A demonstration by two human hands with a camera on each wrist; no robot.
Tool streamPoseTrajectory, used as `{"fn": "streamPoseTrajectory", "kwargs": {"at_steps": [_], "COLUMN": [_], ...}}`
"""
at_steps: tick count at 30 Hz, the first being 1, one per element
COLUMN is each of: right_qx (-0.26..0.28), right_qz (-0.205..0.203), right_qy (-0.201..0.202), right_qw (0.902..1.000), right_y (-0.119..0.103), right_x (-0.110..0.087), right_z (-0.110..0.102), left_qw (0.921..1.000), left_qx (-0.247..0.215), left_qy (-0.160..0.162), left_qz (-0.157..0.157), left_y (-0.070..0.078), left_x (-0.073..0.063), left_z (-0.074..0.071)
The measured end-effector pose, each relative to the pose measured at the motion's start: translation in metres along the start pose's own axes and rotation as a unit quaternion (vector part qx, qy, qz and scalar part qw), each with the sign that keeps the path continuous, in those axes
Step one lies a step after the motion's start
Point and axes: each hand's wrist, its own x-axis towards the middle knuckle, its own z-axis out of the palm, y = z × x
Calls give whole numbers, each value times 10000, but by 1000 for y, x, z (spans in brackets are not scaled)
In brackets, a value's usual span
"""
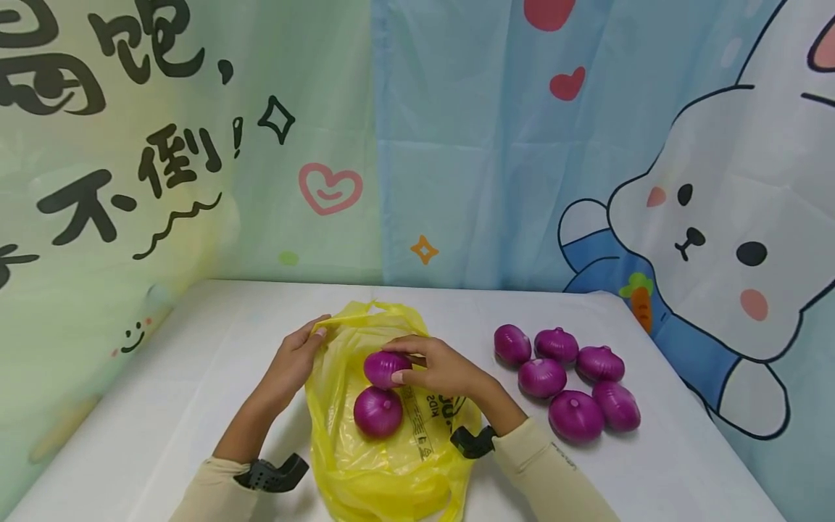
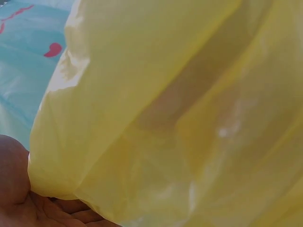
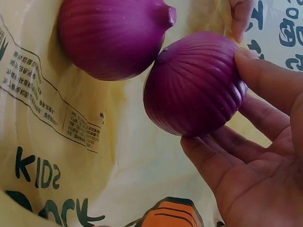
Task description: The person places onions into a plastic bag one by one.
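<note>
You have a purple onion (image 1: 385,370) in your right hand (image 1: 440,366), its fingertips and thumb pinching it from opposite sides while the palm stays clear of it. This onion sits at the ends of the fingers, directly over the yellow plastic bag (image 1: 385,482), and its lower side meets a second onion (image 1: 378,412), which lies against the bag's film nearer to your body. Your left hand (image 1: 296,359) grips the bag's upper left edge, thumb on the near face and fingers behind the film; from your left wrist, the raised sheet fills most of the view. Fine lengthwise ridges run round the onion you hold, and its skin has a soft sheen; the second onion is rounder and glossier, with a short stubby neck. The bag is thin, creased and partly see-through, with dark print, the word KIDS and an orange figure showing from your right wrist. The two onions lie within the bag's spread outline, but how deep they are in it is hard to tell. To the right of the bag, well apart from your right hand, six more onions (image 1: 576,416) stand in a loose cluster on the smooth white tabletop (image 1: 685,471), some squat and round, others longer. Behind the tabletop hangs a lightly creased fabric backdrop (image 1: 443,181), printed with hearts and a white rabbit (image 1: 711,217).
</note>
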Motion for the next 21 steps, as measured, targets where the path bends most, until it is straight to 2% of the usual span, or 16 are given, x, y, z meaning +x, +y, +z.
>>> {"fn": "streamPoseTrajectory", "kwargs": {"at_steps": [8,14,21], "right_qx": [-303,-321,-603], "right_qz": [443,470,546], "right_qy": [120,76,-146], "right_qw": [9985,9983,9966], "right_y": [4,8,11], "right_x": [0,1,2], "right_z": [7,11,14], "left_qw": [10000,10000,10000], "left_qx": [-10,-25,-45], "left_qy": [0,-14,17], "left_qz": [40,87,31], "left_y": [0,1,-1], "left_x": [0,0,0], "left_z": [0,0,0]}}
